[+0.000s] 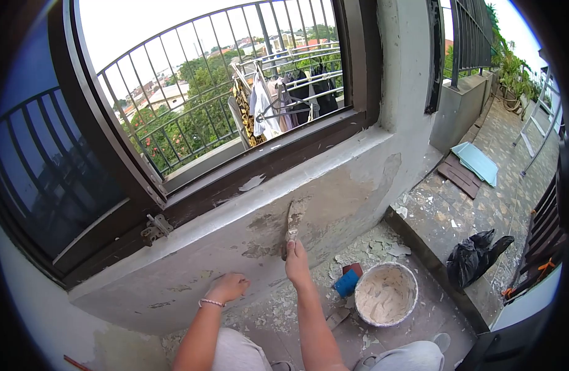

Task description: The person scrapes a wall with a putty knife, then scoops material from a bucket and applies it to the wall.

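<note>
My right hand (297, 264) grips a putty knife (295, 219), its worn blade pointing up against the low wall (247, 229) below the window. Around the blade the wall is patchy, with peeled paint and bare brownish plaster (334, 201). My left hand (227, 287), a beaded bracelet (211, 303) at its wrist, is close to the lower wall with its fingers curled in. Nothing shows in it. To the right of my right forearm stands a round white tub (386, 294) of pale, creamy filler. A blue item (346, 283) and a reddish-brown one (354, 268) lie beside the tub.
Paint flakes (374, 244) litter the floor along the wall. A raised edge (429, 266) separates this floor from the tiled walkway, where a black plastic bag (479, 258), a light-blue sheet (476, 162) and a ladder (538, 127) are. A window latch (155, 229) juts out at left.
</note>
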{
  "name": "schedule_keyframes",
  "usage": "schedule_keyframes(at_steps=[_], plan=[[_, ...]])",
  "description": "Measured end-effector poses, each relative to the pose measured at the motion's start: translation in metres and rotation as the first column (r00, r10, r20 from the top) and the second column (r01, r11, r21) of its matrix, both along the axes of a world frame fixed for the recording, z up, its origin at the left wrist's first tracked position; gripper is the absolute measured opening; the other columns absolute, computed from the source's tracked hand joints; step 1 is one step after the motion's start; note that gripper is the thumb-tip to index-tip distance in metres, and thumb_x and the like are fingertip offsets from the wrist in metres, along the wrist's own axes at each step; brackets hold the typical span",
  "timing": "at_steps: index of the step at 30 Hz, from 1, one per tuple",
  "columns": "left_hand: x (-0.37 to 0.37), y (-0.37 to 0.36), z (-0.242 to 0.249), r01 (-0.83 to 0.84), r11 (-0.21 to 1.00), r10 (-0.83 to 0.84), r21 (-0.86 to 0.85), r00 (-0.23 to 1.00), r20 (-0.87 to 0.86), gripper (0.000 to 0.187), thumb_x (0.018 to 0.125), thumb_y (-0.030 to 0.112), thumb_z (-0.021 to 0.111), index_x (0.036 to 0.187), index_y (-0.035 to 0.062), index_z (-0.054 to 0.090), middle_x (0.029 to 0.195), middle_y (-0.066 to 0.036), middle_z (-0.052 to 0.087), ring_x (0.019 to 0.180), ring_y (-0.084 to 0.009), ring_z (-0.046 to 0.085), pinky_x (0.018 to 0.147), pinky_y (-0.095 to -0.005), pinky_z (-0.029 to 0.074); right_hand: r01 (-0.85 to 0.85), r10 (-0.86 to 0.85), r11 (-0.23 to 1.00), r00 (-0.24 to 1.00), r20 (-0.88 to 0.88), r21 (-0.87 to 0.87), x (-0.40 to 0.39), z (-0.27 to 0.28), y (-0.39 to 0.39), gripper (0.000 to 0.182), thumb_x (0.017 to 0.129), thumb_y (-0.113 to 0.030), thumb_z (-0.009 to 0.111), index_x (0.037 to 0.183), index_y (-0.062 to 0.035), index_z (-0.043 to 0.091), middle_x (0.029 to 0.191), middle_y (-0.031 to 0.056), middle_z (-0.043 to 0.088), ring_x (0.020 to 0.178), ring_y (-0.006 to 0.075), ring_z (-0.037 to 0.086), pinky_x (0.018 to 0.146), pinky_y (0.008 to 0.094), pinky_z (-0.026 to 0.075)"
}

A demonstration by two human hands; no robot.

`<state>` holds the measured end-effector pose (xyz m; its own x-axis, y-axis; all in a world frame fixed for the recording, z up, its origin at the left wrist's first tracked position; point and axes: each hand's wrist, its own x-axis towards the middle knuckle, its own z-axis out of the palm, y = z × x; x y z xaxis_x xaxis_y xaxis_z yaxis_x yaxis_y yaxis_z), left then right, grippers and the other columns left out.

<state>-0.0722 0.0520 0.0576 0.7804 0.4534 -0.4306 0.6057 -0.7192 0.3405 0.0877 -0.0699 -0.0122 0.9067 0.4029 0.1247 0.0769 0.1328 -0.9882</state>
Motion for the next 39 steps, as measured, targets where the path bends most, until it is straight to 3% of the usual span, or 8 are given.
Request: schedule_keyframes(at_steps=[4, 7, 13, 20, 23, 27, 37, 39], plan=[[0.003, 0.000, -0.001, -0.007, 1.000, 0.007, 0.002, 0.999, -0.034, 0.035, 0.089, 0.035, 0.047, 0.101, 0.0063, 0.064, 0.079, -0.005, 0.069, 0.056, -0.0156, 0.059, 0.061, -0.0307, 0.049, -0.038, 0.038, 0.999, 0.999, 0.000, -0.032, -0.016, -0.035, 0.003, 0.033, 0.099, -0.029, 0.036, 0.088, 0.0004, 0.048, 0.073, 0.0138, 0.052, 0.067, 0.0261, 0.049, 0.065, 0.0370, 0.040], [0.005, -0.008, 0.010, -0.030, 0.999, 0.029, -0.039, 0.999, -0.024, 0.035, 0.089, 0.035, 0.047, 0.101, 0.0059, 0.064, 0.079, -0.005, 0.069, 0.057, -0.0156, 0.059, 0.060, -0.0314, 0.049, -0.146, 0.147, 0.989, 0.988, -0.056, 0.016, -0.043, -0.074, -0.007, 0.032, 0.100, -0.031, 0.035, 0.092, -0.0029, 0.048, 0.077, 0.0025, 0.050, 0.067, 0.0134, 0.044, 0.063, 0.0287, 0.038], [0.001, 0.002, -0.001, -0.019, 0.997, 0.022, -0.078, 0.999, 0.041, 0.035, 0.088, 0.035, 0.047, 0.098, 0.0056, 0.064, 0.079, -0.004, 0.068, 0.059, -0.0158, 0.059, 0.059, -0.0320, 0.049, 0.119, -0.113, 0.992, 0.977, -0.182, 0.026, -0.097, -0.101, -0.032, 0.039, 0.097, -0.042, 0.037, 0.095, -0.0035, 0.044, 0.077, 0.0039, 0.046, 0.067, 0.0137, 0.042, 0.062, 0.0285, 0.036], [0.004, -0.004, 0.004, -0.020, 0.998, 0.020, -0.051, 1.000, 0.001, 0.036, 0.088, 0.035, 0.047, 0.097, 0.0049, 0.064, 0.078, -0.005, 0.068, 0.057, -0.0157, 0.059, 0.060, -0.0317, 0.049, 0.295, -0.296, 0.955, 0.950, 0.101, 0.021, -0.029, 0.018, -0.040, 0.050, 0.096, -0.046, 0.036, 0.102, 0.0036, 0.041, 0.082, 0.0175, 0.051, 0.075, 0.0306, 0.055, 0.071, 0.0409, 0.042], [0.002, 0.003, -0.008, -0.008, 1.000, 0.008, -0.027, 1.000, 0.006, 0.036, 0.088, 0.035, 0.047, 0.097, 0.0050, 0.064, 0.079, -0.005, 0.069, 0.056, -0.0156, 0.059, 0.060, -0.0319, 0.049, 0.268, -0.197, 0.917, 0.949, 0.247, -0.295, -0.013, 0.061, -0.032, 0.053, 0.095, -0.045, 0.038, 0.107, 0.0074, 0.040, 0.093, 0.0277, 0.056, 0.085, 0.0417, 0.059, 0.076, 0.0461, 0.045], [0.004, -0.004, 0.004, -0.017, 1.000, 0.018, 0.016, 0.999, -0.040, 0.037, 0.087, 0.036, 0.047, 0.097, 0.0052, 0.064, 0.080, -0.005, 0.069, 0.055, -0.0158, 0.058, 0.061, -0.0322, 0.049, 0.026, 0.039, 0.801, 0.995, 0.096, -0.598, -0.021, 0.082, -0.015, 0.067, 0.094, -0.047, 0.036, 0.116, 0.0155, 0.033, 0.105, 0.0345, 0.055, 0.093, 0.0468, 0.058, 0.080, 0.0482, 0.046], [0.005, -0.007, 0.004, -0.063, 0.998, 0.064, 0.029, 0.997, -0.052, 0.036, 0.086, 0.038, 0.048, 0.098, 0.0079, 0.065, 0.080, -0.004, 0.069, 0.055, -0.0162, 0.059, 0.060, -0.0321, 0.050, -0.273, 0.187, 0.756, 0.961, -0.204, -0.595, -0.133, -0.071, -0.027, 0.059, 0.090, -0.040, 0.051, 0.116, 0.0106, 0.035, 0.103, 0.0344, 0.053, 0.093, 0.0479, 0.056, 0.080, 0.0509, 0.044], [0.003, -0.005, 0.001, -0.051, 0.998, 0.052, 0.031, 0.998, -0.033, 0.036, 0.086, 0.037, 0.048, 0.098, 0.0080, 0.065, 0.079, -0.004, 0.069, 0.055, -0.0162, 0.059, 0.060, -0.0318, 0.050, -0.008, 0.025, 0.841, 0.999, 0.025, -0.541, -0.152, -0.107, -0.034, 0.049, 0.091, -0.029, 0.051, 0.115, 0.0109, 0.037, 0.100, 0.0319, 0.052, 0.092, 0.0470, 0.054, 0.080, 0.0504, 0.043]])
